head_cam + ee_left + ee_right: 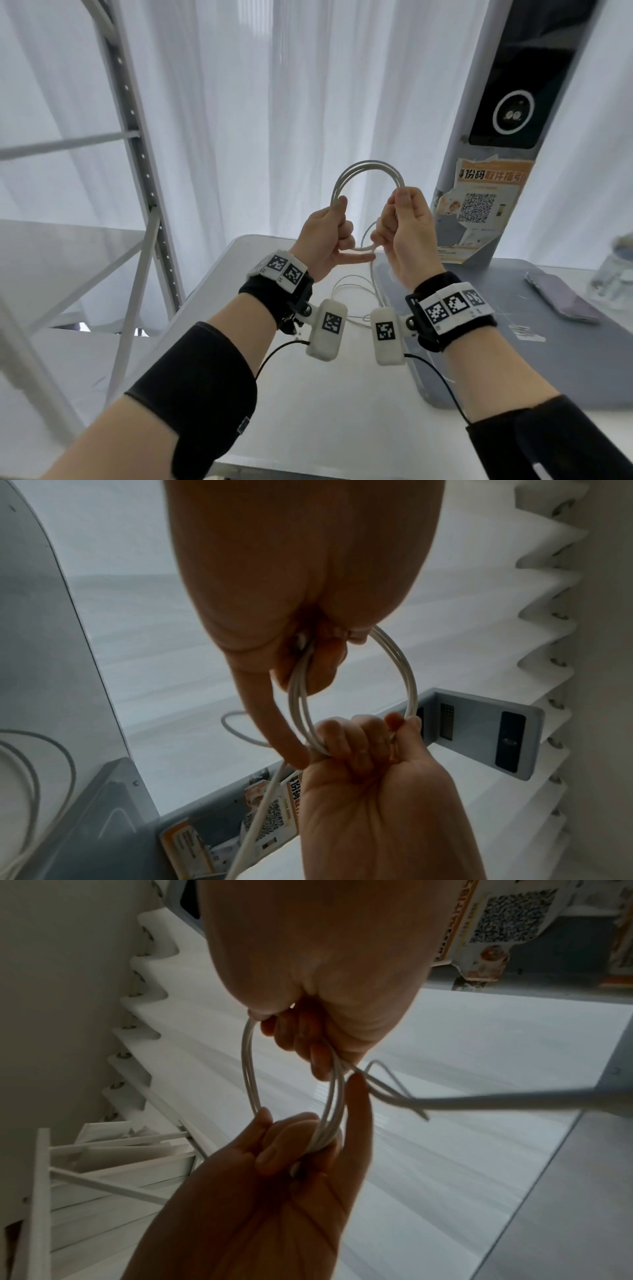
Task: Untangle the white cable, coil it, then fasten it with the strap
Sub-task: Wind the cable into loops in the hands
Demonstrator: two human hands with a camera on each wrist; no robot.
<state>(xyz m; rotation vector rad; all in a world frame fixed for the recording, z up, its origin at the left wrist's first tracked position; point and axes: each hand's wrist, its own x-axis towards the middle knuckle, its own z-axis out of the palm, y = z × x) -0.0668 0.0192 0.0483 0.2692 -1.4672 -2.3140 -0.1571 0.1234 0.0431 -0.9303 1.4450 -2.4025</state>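
I hold a coil of white cable [363, 171] up above the table, wound in a few loops. My left hand [327, 236] grips the coil's left side, thumb on top and index finger stretched out under it. My right hand [402, 222] pinches the right side of the coil [409, 677] between thumb and curled fingers. The coil [250, 1066] shows as a ring between both hands in the wrist views. A loose tail of the cable [375, 284] hangs down to the table and lies there in slack loops. No strap is visible.
The white table [308, 394] lies below my arms, with a grey mat [531, 308] on its right half. A phone [561, 301] and a glass jar [616, 270] sit at the right. A grey kiosk [507, 137] stands behind; a metal rack [137, 171] stands left.
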